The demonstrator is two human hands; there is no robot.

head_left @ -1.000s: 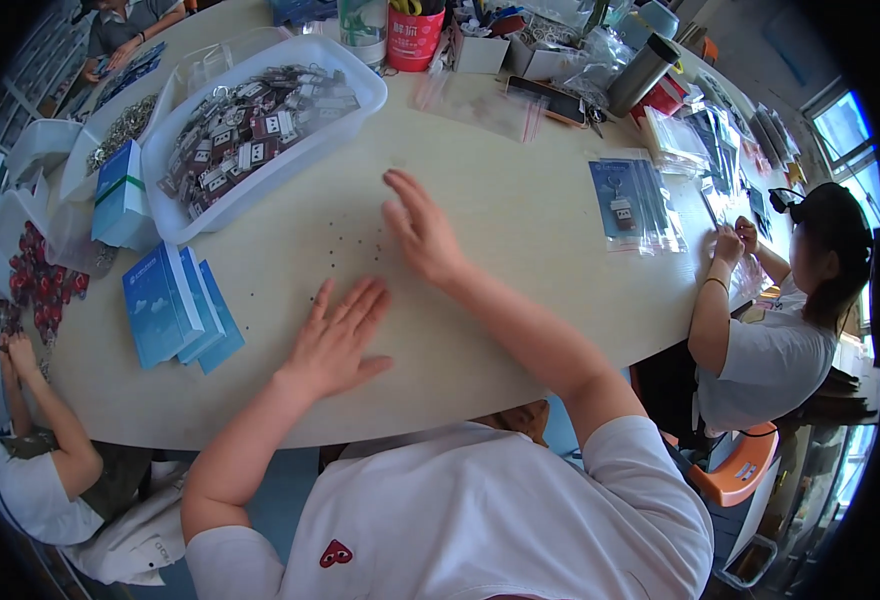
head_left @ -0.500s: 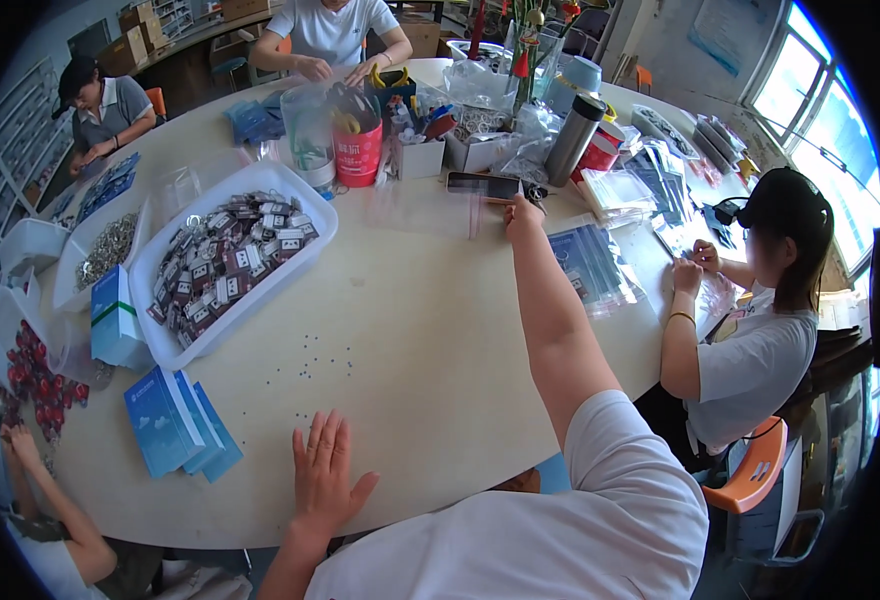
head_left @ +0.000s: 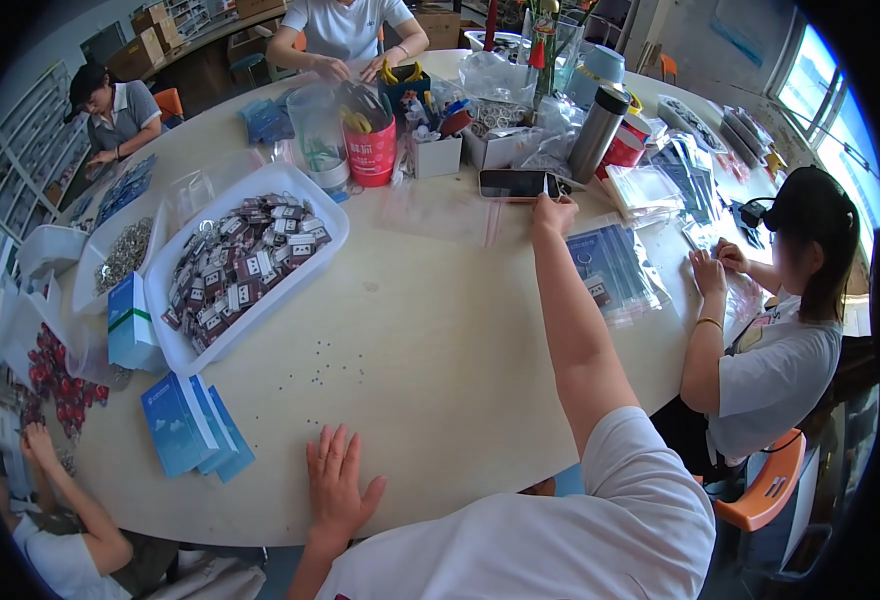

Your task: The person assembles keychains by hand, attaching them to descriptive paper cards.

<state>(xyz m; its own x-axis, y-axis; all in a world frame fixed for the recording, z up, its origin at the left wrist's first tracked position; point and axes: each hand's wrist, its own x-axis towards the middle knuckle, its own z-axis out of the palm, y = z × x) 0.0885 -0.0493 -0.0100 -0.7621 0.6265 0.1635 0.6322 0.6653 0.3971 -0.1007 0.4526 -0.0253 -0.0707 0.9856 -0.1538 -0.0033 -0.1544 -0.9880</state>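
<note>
My left hand lies flat on the pale table near its front edge, fingers stretched out and holding nothing. Small dark dots are scattered on the tabletop beyond it. My right arm reaches far across the table. At its end my right hand is closed, at the near right corner of a dark-screened phone. What its fingers hold, if anything, is too small to make out. A clear plastic bag lies left of that hand, and flat bags with blue cards lie to its right.
A white tray of keychains stands left, beside blue boxes and blue booklets. Behind the phone stand a steel thermos, a red cup and white boxes. Co-workers sit around the table, one close on my right.
The whole view has shifted slightly, so things sit further right. My right hand stays by the phone's right end, where its fingers have closed in. My left hand remains flat.
</note>
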